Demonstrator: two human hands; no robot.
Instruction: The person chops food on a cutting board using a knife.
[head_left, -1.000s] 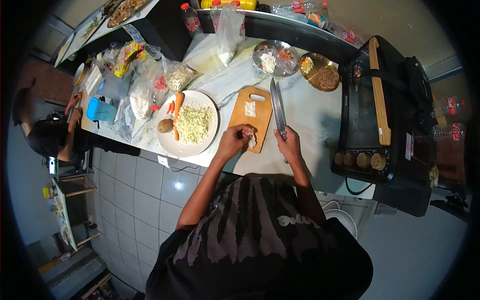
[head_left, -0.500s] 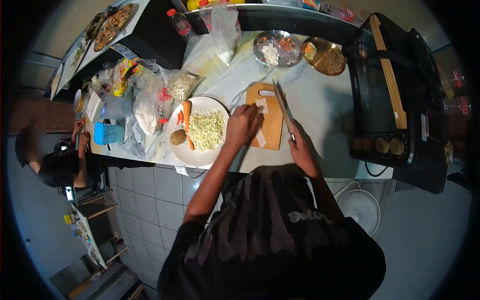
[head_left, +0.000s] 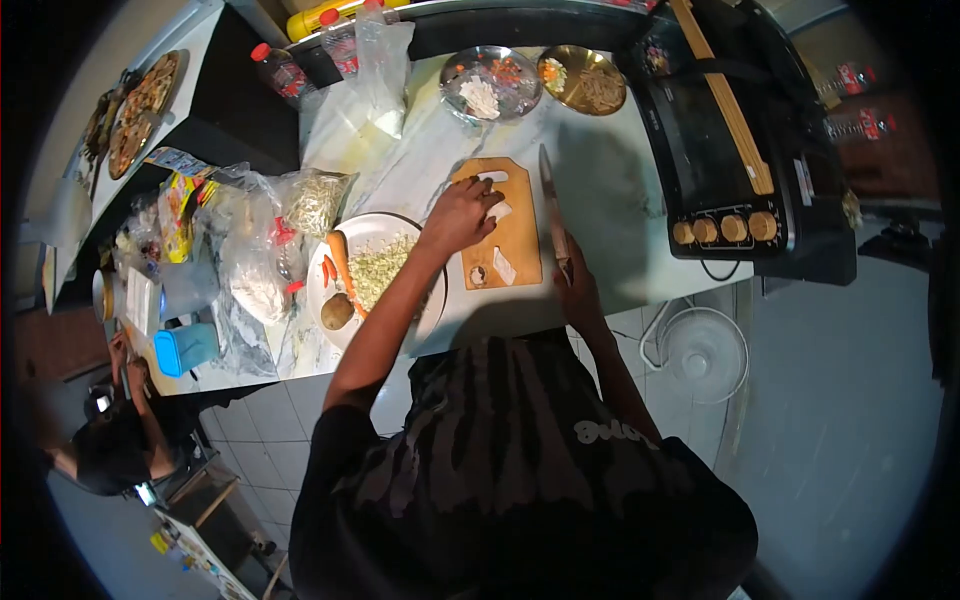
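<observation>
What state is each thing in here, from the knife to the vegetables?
Knife: held in the right hand, blade beside the board
Cutting board: lying flat, left hand over it
Pale pieces: separate, on the board
Green vegetable: chopped small, on the plate
Potato: whole
Red-topped bottle: capped

Left forearm angled toward one o'clock, left hand (head_left: 460,216) palm down with fingers bent, right forearm toward eleven o'clock, right hand (head_left: 578,292) closed in a grip.
</observation>
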